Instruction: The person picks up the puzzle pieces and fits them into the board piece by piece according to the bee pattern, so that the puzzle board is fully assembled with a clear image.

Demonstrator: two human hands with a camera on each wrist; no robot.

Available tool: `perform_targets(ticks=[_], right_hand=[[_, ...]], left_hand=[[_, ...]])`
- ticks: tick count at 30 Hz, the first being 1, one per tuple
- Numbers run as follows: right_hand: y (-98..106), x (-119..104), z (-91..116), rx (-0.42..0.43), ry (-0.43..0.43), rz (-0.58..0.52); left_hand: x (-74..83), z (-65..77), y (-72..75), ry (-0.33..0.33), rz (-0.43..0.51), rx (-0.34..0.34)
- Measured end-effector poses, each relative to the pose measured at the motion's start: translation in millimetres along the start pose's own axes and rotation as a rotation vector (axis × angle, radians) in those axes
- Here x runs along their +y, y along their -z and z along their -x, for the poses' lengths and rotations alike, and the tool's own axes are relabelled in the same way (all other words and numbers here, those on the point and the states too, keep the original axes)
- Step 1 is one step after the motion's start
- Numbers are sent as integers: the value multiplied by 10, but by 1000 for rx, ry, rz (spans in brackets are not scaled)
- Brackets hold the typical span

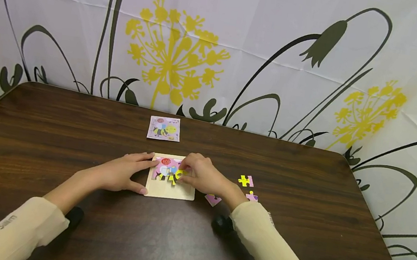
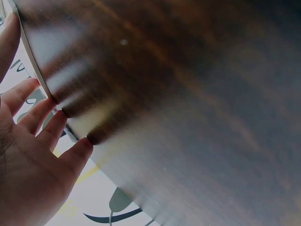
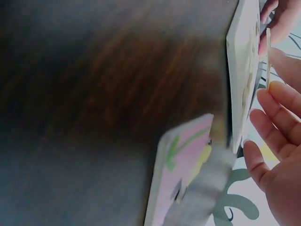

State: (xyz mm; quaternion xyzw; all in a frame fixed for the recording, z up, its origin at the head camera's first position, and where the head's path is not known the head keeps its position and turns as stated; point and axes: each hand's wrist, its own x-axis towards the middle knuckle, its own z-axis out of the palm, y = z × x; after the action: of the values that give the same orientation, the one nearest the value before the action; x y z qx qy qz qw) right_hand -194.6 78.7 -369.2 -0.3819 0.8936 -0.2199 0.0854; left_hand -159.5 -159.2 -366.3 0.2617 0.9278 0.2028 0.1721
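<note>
A pale wooden puzzle board (image 1: 169, 191) lies on the table, with pink, red and blue pieces of a bee picture in its upper part. My left hand (image 1: 124, 173) rests along the board's left edge, fingers extended and thumb at the lower corner; the left wrist view shows these fingers (image 2: 28, 106) spread against the edge. Over the board's right side, my right hand (image 1: 202, 174) pinches a yellow-and-black puzzle piece (image 1: 174, 177). In the right wrist view this puzzle piece (image 3: 268, 59) appears edge-on between thumb and fingertips, raised off the board (image 3: 242, 75).
Loose puzzle pieces lie right of the board: a yellow-and-pink piece (image 1: 245, 180), a pink-and-purple piece (image 1: 252, 196) and a pink piece (image 1: 213, 200), partly behind the right wrist. A bee picture card (image 1: 164, 128) lies behind the board. A flower-patterned curtain (image 1: 258, 57) hangs beyond the brown table (image 1: 305, 183).
</note>
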Motion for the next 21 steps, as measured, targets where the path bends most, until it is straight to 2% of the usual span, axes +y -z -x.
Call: perform_targets(ticks=[21], right_hand=[[-76, -8, -67, -3, -4, 56]], left_hand=[[-4, -4, 8, 15, 15, -18]])
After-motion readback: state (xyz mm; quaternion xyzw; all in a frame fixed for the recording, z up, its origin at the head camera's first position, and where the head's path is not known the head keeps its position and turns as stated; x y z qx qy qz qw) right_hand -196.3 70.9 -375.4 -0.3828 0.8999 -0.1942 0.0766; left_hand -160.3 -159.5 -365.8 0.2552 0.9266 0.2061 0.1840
